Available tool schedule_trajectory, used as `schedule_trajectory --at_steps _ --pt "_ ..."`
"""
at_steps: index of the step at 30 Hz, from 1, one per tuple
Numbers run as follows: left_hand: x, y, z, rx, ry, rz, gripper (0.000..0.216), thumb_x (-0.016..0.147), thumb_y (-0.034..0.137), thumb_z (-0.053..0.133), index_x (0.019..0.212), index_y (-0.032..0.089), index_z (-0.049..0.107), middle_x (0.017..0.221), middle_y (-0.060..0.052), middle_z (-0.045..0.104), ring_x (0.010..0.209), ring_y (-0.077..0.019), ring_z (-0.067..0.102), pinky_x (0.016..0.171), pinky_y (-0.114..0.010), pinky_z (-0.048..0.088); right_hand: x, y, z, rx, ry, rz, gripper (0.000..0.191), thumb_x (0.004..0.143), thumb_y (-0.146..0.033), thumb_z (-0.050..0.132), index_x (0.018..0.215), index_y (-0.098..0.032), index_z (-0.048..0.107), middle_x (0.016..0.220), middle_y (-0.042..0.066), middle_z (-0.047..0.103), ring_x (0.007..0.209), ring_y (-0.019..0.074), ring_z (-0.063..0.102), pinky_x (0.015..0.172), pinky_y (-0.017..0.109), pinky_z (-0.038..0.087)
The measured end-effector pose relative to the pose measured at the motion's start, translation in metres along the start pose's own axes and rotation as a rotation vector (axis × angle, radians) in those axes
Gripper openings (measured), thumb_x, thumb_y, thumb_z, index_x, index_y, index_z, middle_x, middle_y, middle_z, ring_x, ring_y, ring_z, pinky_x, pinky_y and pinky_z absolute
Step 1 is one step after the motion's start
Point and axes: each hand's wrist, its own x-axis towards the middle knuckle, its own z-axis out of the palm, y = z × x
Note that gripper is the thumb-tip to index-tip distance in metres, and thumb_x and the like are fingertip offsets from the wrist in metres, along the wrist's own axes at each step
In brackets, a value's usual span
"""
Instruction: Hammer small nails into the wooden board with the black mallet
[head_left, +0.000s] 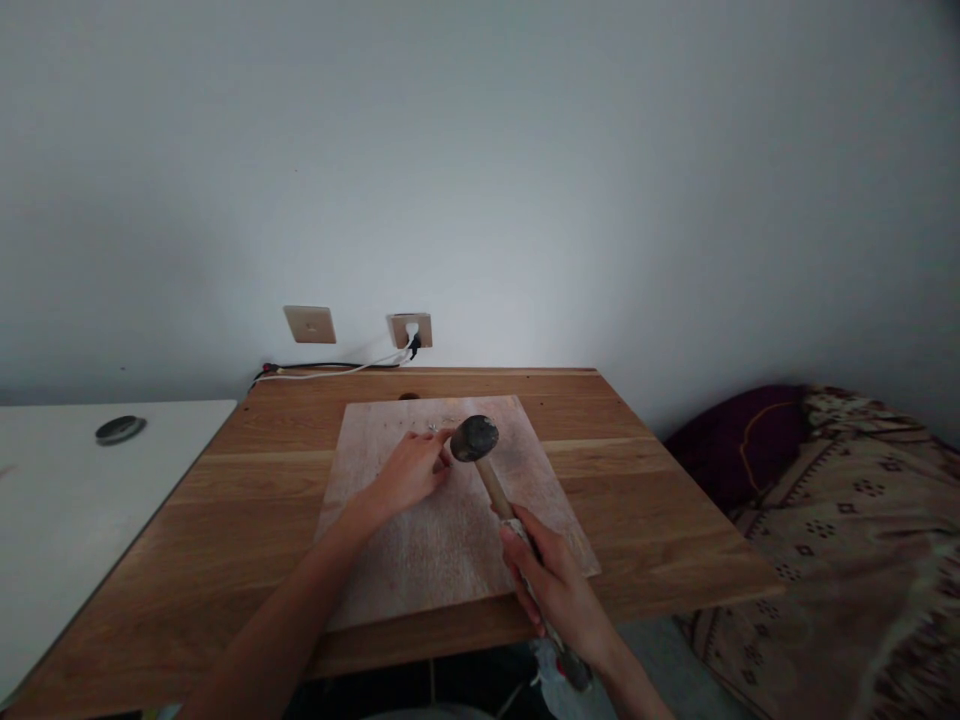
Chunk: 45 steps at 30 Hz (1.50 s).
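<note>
A pale wooden board (420, 540) lies on a brown wooden table (645, 520). My right hand (551, 580) grips the wooden handle of a hammer (487, 462). Its dark head hovers over the far part of the board. My left hand (412, 470) rests on the board just left of the hammer head, its fingertips pinched together right beside it. What they pinch is too small to make out. A few small metal bits lie on the board beyond my fingers.
A white table (52, 500) with a dark round object (120, 429) stands to the left. Two wall sockets (409, 329) with plugged cables sit behind the table. A bed with a patterned cover (847, 530) is at the right.
</note>
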Motion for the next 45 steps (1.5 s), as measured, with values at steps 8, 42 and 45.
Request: schedule_trajectory --at_steps 8,42,45 --pt "0.000 -0.001 0.001 -0.016 -0.002 0.006 0.061 0.082 0.010 0.064 0.141 0.019 0.050 0.106 -0.007 0.079 0.110 -0.0280 0.071 0.103 -0.044 0.045 0.003 0.008 -0.002 0.001 0.049 0.020 0.061 0.096 -0.067 0.047 0.130 -0.017 0.053 0.052 -0.012 0.043 0.032 0.0075 0.037 0.026 0.015 0.030" --pt "0.042 -0.061 -0.046 0.204 -0.077 0.174 0.026 0.084 0.010 0.058 0.100 0.021 0.075 0.110 -0.008 0.073 0.108 -0.0250 0.067 0.099 -0.036 0.049 -0.005 0.032 -0.019 0.028 0.129 0.021 0.051 0.093 -0.071 0.051 0.093 -0.021 0.055 0.056 -0.010 0.046 0.031 0.0048 0.038 0.027 0.014 0.027" --pt "0.051 -0.062 -0.035 0.191 -0.104 0.228 0.019 0.083 0.011 0.059 0.089 0.021 0.074 0.101 -0.006 0.074 0.102 -0.0223 0.067 0.093 -0.032 0.049 -0.005 0.033 -0.020 0.043 0.136 0.031 0.053 0.092 -0.073 0.052 0.096 -0.020 0.055 0.058 -0.010 0.048 0.031 0.0046 0.038 0.026 0.015 0.026"
